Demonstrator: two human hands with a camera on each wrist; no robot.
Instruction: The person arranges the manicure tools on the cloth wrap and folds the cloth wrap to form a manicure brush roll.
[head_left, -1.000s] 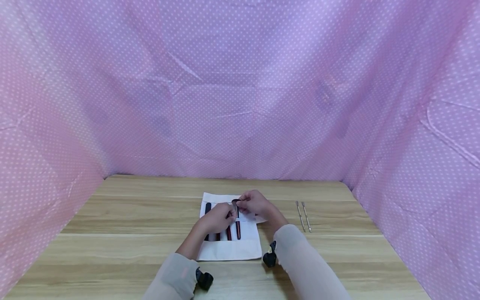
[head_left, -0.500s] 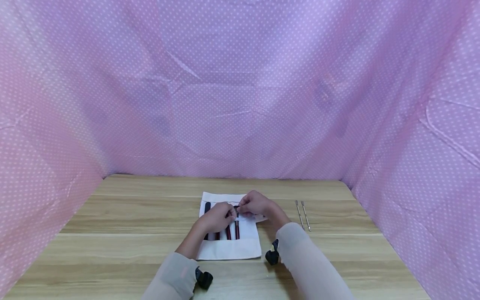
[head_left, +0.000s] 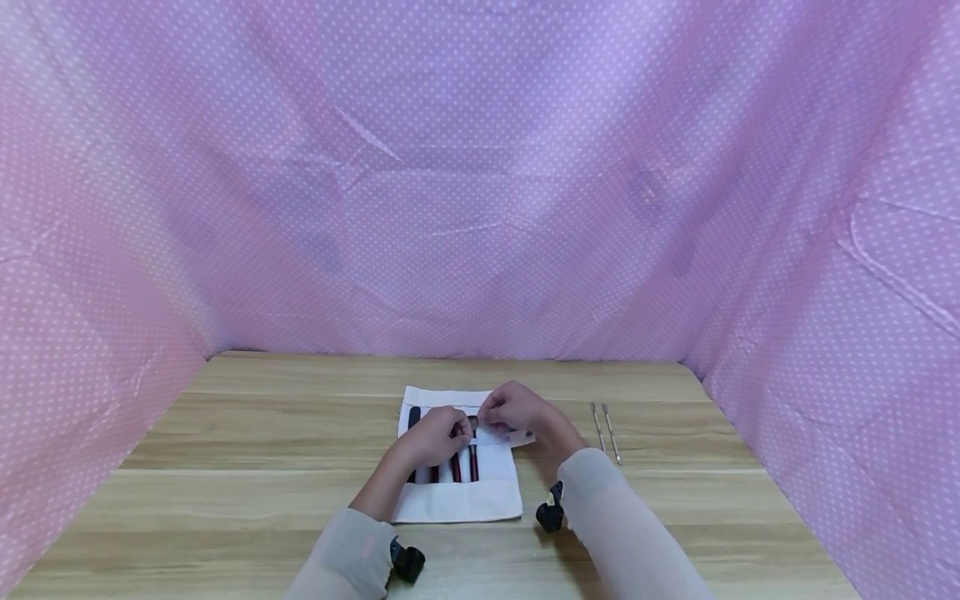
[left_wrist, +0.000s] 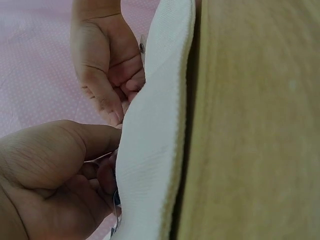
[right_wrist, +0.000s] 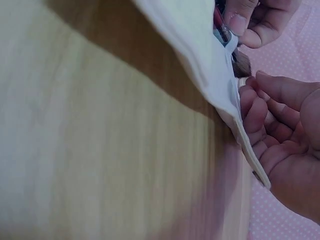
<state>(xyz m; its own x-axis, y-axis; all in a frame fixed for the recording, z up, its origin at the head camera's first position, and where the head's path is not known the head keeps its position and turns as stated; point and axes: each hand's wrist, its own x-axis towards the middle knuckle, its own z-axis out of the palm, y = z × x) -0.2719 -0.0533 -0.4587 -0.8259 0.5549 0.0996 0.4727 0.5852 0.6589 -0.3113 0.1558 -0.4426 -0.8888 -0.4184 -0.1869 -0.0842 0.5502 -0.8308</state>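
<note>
A white cloth brush roll [head_left: 480, 502] lies spread on the wooden table, with several dark red-handled makeup brushes tucked under its band. The rightmost makeup brush [head_left: 474, 462] points its dark bristles [right_wrist: 242, 65] away from me, between my hands. My left hand [head_left: 435, 435] rests over the middle brushes; its thumb and fingers pinch the white band [right_wrist: 231, 46] beside that brush. To the right of the bristles is my right hand [head_left: 516, 410], fingers loosely bent, with nothing visible between them. Cloth hides part of both hands' fingertips in the left wrist view.
Two thin metal double-ended tools [head_left: 606, 433] lie side by side on the table, right of the roll. A black flat-ended item [head_left: 415, 417] sits in the roll's left side. Pink dotted cloth [head_left: 480, 208] hangs around the table's back and sides.
The rightmost brush has slid toward me, its head now lower and nearer the band. My right hand has let go of it and shifted slightly right. The left hand stays in place.
</note>
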